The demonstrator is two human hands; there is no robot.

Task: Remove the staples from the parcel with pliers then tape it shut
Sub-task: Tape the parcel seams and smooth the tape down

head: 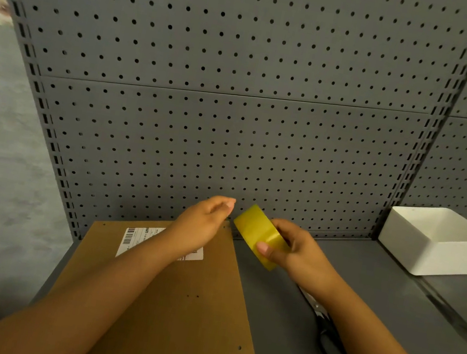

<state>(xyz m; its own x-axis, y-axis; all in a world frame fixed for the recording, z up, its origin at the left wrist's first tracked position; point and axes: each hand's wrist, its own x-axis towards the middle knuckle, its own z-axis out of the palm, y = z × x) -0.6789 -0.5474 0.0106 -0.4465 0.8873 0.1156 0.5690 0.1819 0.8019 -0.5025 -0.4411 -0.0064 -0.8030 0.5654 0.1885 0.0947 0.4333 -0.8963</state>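
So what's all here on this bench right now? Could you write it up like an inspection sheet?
Surface: grey metal shelf, bare to the right of the parcel.
Job's things: brown cardboard parcel with barcode label, small holes in its top; yellow tape roll held above its far right corner; dark-handled tool, scissors or pliers, under the right forearm.
Clutter: white plastic bin, far right.
Hands: right hand grips the tape roll; left hand beside the roll, fingers together, hold unclear.
Cables: nothing seen.
Surroundings: grey pegboard behind.
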